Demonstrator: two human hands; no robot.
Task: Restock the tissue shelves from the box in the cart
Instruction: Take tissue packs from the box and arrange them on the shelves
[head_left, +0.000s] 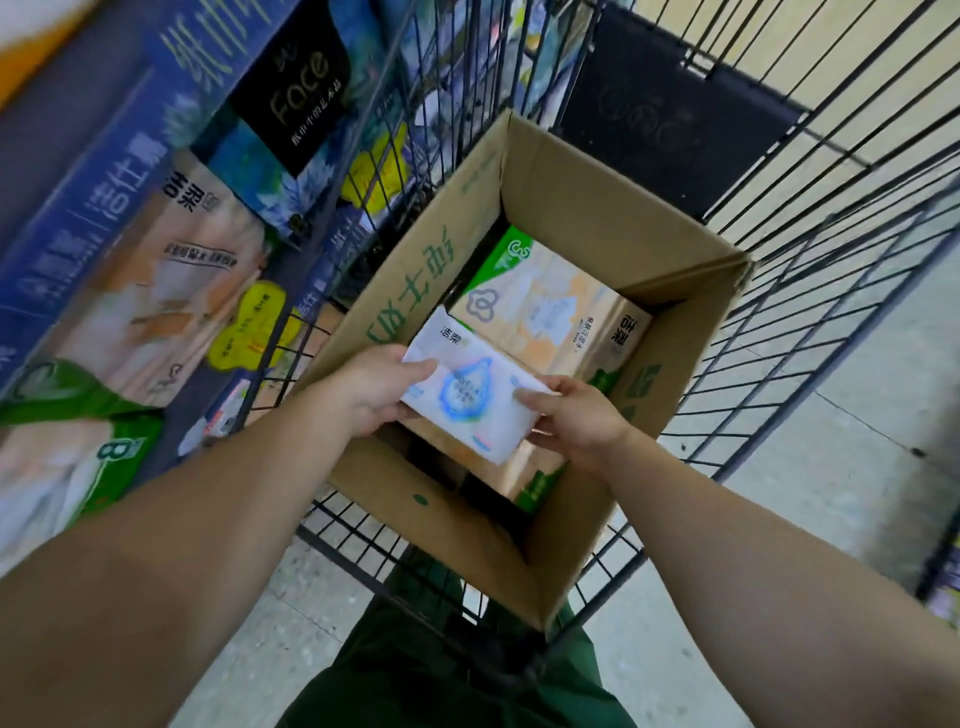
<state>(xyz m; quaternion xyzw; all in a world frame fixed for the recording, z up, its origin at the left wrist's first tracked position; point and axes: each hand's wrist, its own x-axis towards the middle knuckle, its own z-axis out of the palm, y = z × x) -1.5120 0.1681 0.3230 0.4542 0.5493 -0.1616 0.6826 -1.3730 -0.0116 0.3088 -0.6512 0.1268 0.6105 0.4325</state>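
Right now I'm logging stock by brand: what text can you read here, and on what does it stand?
"Face": black box on the shelf.
"洁柔": white tissue pack held in both hands.
"洁柔" and "3": green-cornered pack in the cardboard box.
"8": green pack at the shelf's lower left.
Green print on the cardboard box flap: upside down, unclear.
Smaller print: too blurred.

The box (545, 197) is matt brown corrugated cardboard with green print on its flaps. Around it, the cart (810, 218) is dark painted metal wire, slightly dull. Above the box's opening, the white tissue pack (467, 400) is wrapped in smooth, faintly glossy plastic film, as are the orange-and-green packs (550, 306) inside the box. Left of the box, the shelf packs (171, 270) look shiny plastic-wrapped too.
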